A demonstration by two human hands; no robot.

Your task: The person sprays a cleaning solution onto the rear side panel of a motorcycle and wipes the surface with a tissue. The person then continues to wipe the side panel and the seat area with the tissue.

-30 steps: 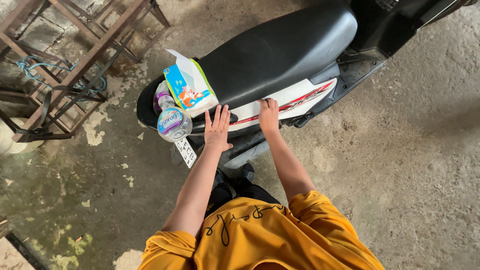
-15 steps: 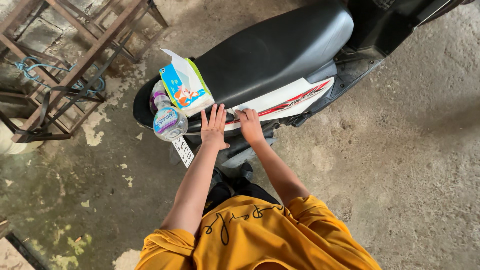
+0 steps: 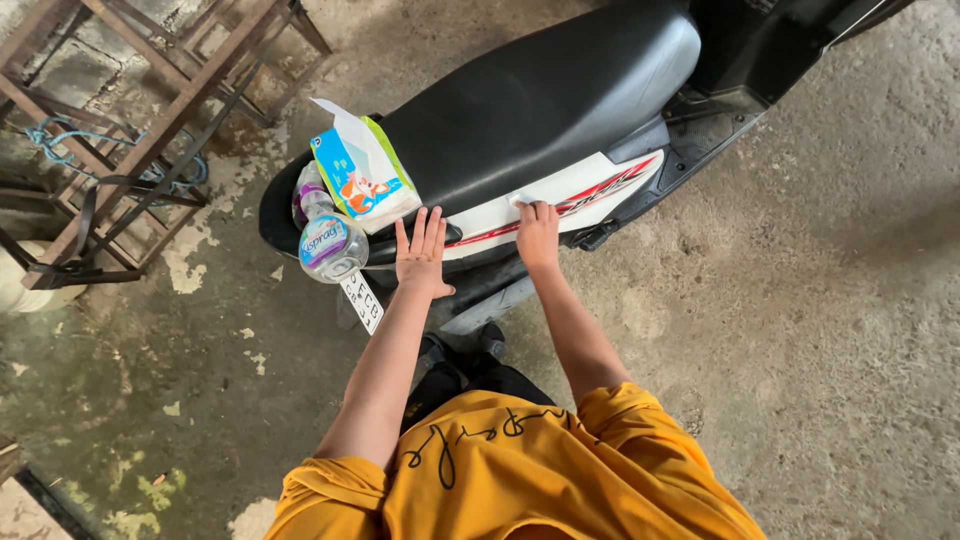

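A scooter (image 3: pixel 560 110) stands on a rough concrete floor (image 3: pixel 820 300) that is grey and pitted on the right and stained dark and greenish, with flaking pale patches, on the left. The left hand (image 3: pixel 421 257) lies flat, fingers spread, on the dark rear edge of the scooter just below the seat (image 3: pixel 540 95); its grip is released, holding nothing. The right hand (image 3: pixel 538 232) presses a small white tissue (image 3: pixel 520 200) against the white side panel (image 3: pixel 580 190), which carries red stripes; the fingers lie over the tissue rather than being clenched into a fist. At the tail end of the black seat an opened tissue box (image 3: pixel 362 172), blue, white and green, leans with a sheet sticking up, and just beside it a clear plastic water bottle (image 3: pixel 328 240) with a purple label lies near the left hand. A number plate (image 3: pixel 360 300) hangs below the bottle. Rusty metal frames (image 3: pixel 150 110) with blue rope (image 3: pixel 60 135) stand in the upper left corner. The person wears a mustard-yellow shirt (image 3: pixel 520 480).
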